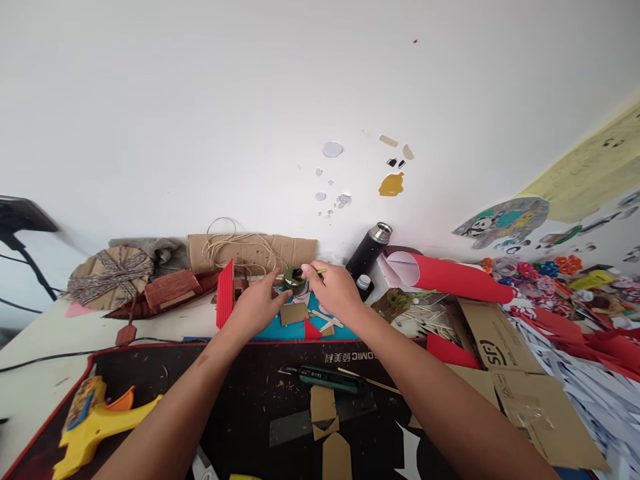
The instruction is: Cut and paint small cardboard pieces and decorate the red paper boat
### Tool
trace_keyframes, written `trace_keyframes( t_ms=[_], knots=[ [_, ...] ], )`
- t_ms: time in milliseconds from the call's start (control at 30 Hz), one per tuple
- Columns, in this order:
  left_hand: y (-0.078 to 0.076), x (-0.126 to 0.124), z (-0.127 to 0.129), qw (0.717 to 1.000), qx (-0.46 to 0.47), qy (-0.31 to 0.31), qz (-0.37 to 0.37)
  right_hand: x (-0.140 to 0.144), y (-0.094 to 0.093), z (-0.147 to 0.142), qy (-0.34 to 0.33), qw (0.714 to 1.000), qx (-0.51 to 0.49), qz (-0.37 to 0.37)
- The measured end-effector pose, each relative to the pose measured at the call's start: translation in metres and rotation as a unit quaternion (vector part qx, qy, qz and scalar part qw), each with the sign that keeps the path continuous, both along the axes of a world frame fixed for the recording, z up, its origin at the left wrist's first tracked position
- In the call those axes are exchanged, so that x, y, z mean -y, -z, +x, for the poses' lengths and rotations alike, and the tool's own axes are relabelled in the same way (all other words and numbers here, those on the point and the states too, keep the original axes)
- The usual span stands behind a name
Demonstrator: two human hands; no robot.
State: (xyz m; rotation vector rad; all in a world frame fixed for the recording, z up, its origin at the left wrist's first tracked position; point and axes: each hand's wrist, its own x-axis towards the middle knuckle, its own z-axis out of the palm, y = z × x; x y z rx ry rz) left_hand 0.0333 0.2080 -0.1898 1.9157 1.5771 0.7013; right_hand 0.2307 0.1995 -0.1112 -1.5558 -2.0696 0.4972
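My right hand [334, 288] pinches a thin green stick [320, 271] above a round dark green container [295, 281]; the stick's lower end is hidden. My left hand [256, 303] is beside the container's left side, thumb and fingers apart, the thumb near or against its edge. Cardboard pieces [294, 313], a red paper triangle [312, 329] and crossed wooden sticks [327, 323] lie on a blue sheet in front of the container. An upright red corrugated piece [225, 295] stands left of my left hand.
A black thermos [369, 252] leans behind my right hand, a small bottle [363, 285] before it. A green utility knife [330, 379] lies on the black mat [240, 413]. At left are a yellow glue gun [95, 427] and a brown model boat [173, 293]. A red paper roll [460, 279] lies right.
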Motion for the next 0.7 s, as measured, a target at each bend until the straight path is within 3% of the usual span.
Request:
trace_keyframes(
  t_ms=[533, 700],
  knots=[
    [-0.01, 0.001, -0.001, 0.999, -0.03, 0.003, -0.024, 0.005, -0.001, -0.002, -0.005, 1.0, 0.012, 0.008],
    [-0.015, 0.002, 0.0, 0.999, -0.029, 0.004, -0.035, 0.009, 0.001, 0.003, -0.002, 0.999, -0.033, 0.018]
  ],
)
